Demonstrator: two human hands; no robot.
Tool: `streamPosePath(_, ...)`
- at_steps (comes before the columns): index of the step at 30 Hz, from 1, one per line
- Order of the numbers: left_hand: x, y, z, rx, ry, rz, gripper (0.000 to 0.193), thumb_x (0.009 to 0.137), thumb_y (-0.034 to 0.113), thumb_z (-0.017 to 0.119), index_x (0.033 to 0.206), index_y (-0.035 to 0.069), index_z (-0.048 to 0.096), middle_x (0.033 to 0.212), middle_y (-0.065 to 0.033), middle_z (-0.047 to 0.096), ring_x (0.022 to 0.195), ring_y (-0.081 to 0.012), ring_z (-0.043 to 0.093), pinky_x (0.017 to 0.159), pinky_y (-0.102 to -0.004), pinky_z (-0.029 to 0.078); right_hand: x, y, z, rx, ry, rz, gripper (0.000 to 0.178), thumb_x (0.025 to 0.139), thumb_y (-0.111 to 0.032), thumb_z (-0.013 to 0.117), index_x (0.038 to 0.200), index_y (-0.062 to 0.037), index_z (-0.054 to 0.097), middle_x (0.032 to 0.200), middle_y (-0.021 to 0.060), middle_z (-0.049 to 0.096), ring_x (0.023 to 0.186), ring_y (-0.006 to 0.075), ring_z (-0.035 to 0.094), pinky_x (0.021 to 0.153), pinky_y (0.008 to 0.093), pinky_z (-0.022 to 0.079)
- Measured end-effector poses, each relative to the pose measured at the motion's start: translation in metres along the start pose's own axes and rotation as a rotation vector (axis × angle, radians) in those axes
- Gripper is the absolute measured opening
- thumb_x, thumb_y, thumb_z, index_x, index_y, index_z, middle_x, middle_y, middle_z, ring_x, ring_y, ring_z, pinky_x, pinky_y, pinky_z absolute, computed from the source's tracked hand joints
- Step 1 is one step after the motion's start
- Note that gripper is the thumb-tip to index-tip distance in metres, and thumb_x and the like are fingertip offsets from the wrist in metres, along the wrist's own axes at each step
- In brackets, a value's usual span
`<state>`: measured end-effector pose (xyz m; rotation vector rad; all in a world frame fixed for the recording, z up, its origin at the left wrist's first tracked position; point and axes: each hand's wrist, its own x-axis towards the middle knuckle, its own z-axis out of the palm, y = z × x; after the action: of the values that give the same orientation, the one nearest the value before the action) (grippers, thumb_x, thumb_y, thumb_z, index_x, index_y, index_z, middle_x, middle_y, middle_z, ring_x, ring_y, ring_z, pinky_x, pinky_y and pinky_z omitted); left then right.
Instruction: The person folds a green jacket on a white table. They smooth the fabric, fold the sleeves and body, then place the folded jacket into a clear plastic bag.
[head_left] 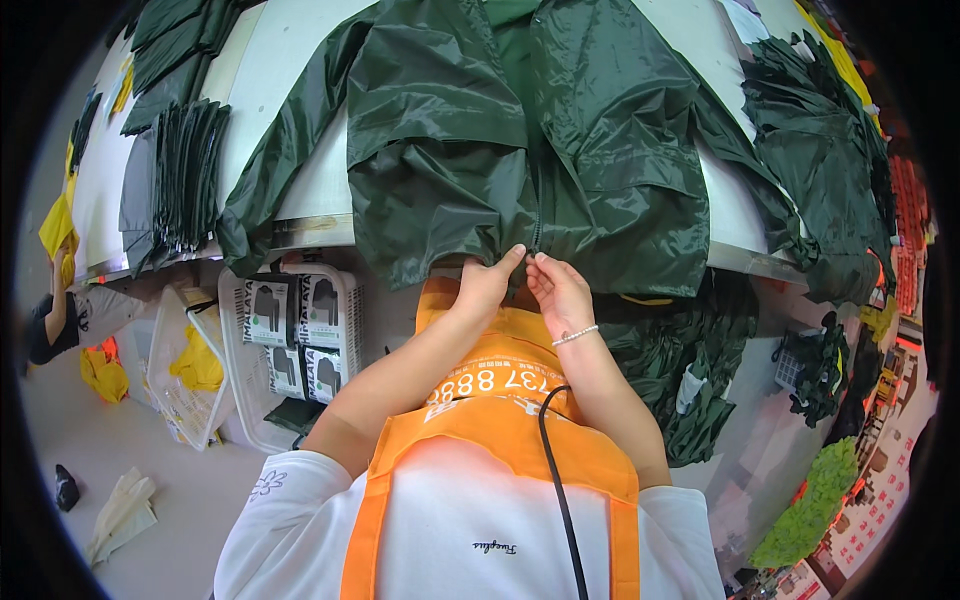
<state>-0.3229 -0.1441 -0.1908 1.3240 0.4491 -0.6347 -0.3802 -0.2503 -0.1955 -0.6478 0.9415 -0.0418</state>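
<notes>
A dark green rain jacket [440, 170] is spread over the white table, its front parted and its hem hanging past the near edge. At the bottom of the front zipper [538, 205] both my hands meet. My left hand [490, 283] pinches the jacket's hem left of the zipper, with the thumb on top and the other fingers partly under the cloth. Just beside it, my right hand [557, 290] has thumb and forefinger closed on the zipper's lower end. The small zipper parts between the fingertips are too small to make out.
Folded dark green garments [180, 170] are stacked at the table's left, and more green garments [815, 150] pile at the right. Below stand a white basket [352, 300] of packaged goods and a white bin [215, 400] with yellow cloth. Another person's arm [60, 290] shows far left.
</notes>
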Motion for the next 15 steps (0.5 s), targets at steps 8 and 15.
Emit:
streamPosePath(8, 0.004, -0.028, -0.009, 0.347, -0.071, 0.587, 0.020, 0.079, 0.009, 0.068, 0.095, 0.000, 0.062, 0.094, -0.0121, 0.066, 0.086, -0.0229, 0.062, 0.080, -0.0312, 0.046, 0.001, 0.005, -0.007, 0.036, -0.018, -0.005, 0.010, 0.084, -0.009, 0.063, 0.091, -0.0030, 0.061, 0.091, 0.0063, 0.065, 0.081, 0.0131, 0.059, 0.073, 0.0254, 0.047)
streamPosePath(15, 0.026, -0.056, -0.029, 1.044, -0.081, 1.016, 0.028, 0.078, 0.015, 0.070, 0.099, -0.002, 0.061, 0.095, -0.0161, 0.064, 0.086, -0.0312, 0.060, 0.078, -0.0346, 0.047, 0.007, -0.005, -0.010, -0.450, 0.017, -0.187, 0.010, 0.078, -0.006, 0.068, 0.084, -0.0009, 0.061, 0.077, 0.0058, 0.066, 0.064, 0.0125, 0.060, 0.060, 0.0239, 0.048)
